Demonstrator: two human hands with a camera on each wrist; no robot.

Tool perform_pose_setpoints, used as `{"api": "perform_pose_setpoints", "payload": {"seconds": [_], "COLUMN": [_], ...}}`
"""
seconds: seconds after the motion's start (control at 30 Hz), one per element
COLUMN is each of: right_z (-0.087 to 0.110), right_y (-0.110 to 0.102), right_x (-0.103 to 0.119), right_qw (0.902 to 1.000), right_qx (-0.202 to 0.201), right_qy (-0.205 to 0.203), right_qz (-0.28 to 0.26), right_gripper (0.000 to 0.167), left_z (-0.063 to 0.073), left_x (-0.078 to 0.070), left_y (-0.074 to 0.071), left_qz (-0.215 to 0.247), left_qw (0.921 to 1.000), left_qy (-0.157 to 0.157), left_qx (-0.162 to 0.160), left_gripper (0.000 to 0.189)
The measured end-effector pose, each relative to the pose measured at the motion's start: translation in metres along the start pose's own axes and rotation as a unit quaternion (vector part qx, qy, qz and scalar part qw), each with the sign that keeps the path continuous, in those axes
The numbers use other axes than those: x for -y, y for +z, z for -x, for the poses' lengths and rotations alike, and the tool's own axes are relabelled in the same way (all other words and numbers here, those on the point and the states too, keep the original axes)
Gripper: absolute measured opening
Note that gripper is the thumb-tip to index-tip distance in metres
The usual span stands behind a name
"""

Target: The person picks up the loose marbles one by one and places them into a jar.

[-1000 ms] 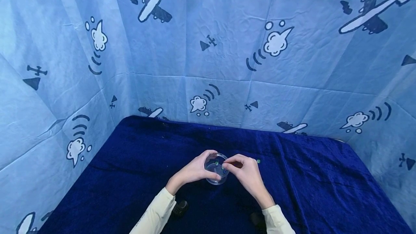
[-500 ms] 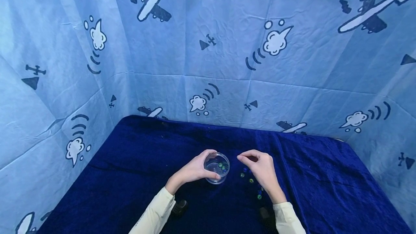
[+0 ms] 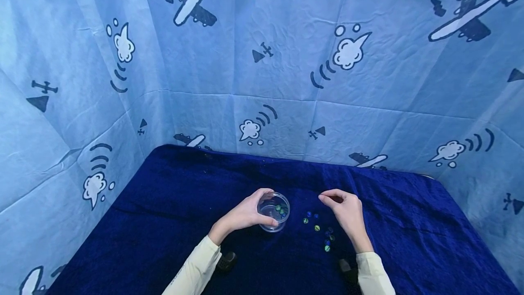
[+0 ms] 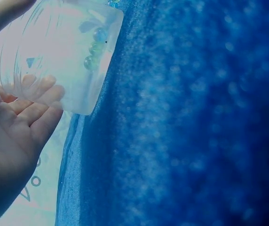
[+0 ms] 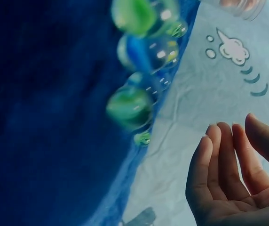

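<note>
a pale blue sheet (image 3: 286,72), printed with planes and clouds, hangs beyond the far edge of the dark blue cloth (image 3: 163,222) and along its left and right edges. two cream sleeves (image 3: 197,262) reach in over the near part of the cloth. the left hand (image 3: 247,214) is clamped on the clear cup (image 3: 268,205), thumb on the near side, fingers round the far side; in the left wrist view some fingers show through its wall. the right hand (image 3: 347,211) hangs to the right of the cup, fingers loosely bent; in the right wrist view the thumb tip is close to the forefinger but just apart from it. the cup is over the middle of the cloth, well in from its far, left and right edges, mouth up; i cannot tell whether its base touches the cloth. two dark blocks (image 3: 226,262) show dimly, one beside each sleeve. smallest are the marbles: loose marbles (image 3: 317,228), green, blue and yellow, lie scattered on the cloth between the cup and the right wrist, while a few cup marbles (image 3: 278,208), green and blue, sit together inside the cup, toward its right side.
</note>
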State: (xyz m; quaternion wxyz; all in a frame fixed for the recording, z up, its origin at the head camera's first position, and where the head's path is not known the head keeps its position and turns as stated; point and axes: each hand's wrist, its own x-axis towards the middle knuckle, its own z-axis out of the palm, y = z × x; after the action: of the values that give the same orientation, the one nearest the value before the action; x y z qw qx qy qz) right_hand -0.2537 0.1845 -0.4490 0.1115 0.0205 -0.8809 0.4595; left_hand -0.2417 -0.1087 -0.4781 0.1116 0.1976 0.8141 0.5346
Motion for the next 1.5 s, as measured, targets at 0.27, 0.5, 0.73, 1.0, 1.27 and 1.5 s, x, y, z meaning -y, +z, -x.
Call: {"api": "perform_pose_setpoints", "payload": {"seconds": [0.27, 0.5, 0.73, 1.0, 1.27, 1.5], "right_z": [-0.003, -0.004, -0.005, -0.009, -0.022, -0.03], "right_y": [-0.004, -0.007, -0.009, -0.009, -0.004, -0.001], "right_x": [-0.009, -0.012, -0.016, -0.018, -0.024, -0.025], "right_qw": [0.9998, 0.9997, 0.9991, 0.9972, 0.9922, 0.9884], "right_qx": [-0.005, -0.007, -0.013, -0.006, 0.052, 0.083], "right_qy": [0.015, 0.017, 0.01, -0.02, -0.032, -0.034], "right_qz": [0.015, 0.019, 0.038, 0.072, 0.108, 0.123], "right_gripper": [0.013, 0.012, 0.01, 0.006, 0.005, 0.007], "left_z": [0.0, 0.001, 0.0, 0.001, 0.002, 0.001], "left_x": [-0.002, -0.003, -0.003, 0.0, -0.001, -0.002], "left_y": [-0.001, -0.001, -0.001, 0.001, 0.002, 0.0], "left_qz": [0.004, -0.001, -0.002, -0.001, 0.002, 0.001], "left_qw": [1.0, 1.0, 1.0, 1.0, 1.0, 1.0], "left_qy": [0.002, 0.0, 0.004, 0.003, 0.005, 0.003], "left_qx": [-0.002, -0.004, -0.004, -0.002, -0.006, -0.006], "left_gripper": [0.085, 0.086, 0.086, 0.086, 0.085, 0.085]}}
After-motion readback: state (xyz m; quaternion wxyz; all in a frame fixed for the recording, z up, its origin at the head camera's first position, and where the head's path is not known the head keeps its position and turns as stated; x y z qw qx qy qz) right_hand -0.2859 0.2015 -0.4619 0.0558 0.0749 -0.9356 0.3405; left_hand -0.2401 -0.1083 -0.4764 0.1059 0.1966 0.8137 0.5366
